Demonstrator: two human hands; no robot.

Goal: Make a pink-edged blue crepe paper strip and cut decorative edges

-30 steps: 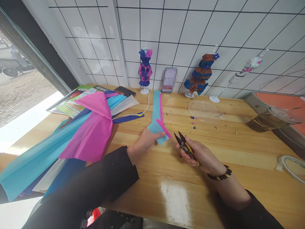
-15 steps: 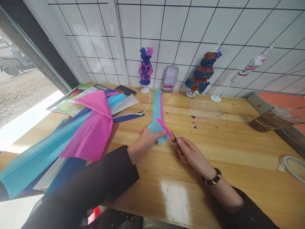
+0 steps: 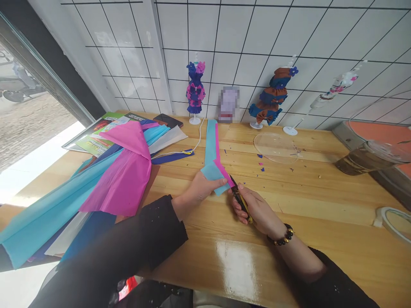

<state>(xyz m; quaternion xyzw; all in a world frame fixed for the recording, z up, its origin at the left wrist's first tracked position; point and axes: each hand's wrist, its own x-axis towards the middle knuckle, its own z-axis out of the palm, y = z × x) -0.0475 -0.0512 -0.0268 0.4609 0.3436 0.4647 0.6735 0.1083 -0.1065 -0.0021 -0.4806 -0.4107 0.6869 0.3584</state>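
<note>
while pinching 1 light-blue pink-edged paper strip (image 3: 212, 171) w/ l hand (image 3: 204, 187), grips 1 pr black-yellow metal snips (image 3: 240, 199) at its edge w/ curled fingers of r hand (image 3: 255, 207).

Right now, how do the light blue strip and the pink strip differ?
The light blue strip is wide; the pink strip is narrow. The pink strip's near end meets the thread snips; the light blue strip's extends left of them. Both bend beside the left hand.

A clear plastic cup of dark drink (image 3: 356, 160) stands far right; a flat black phone (image 3: 169, 120) lies far left.
</note>
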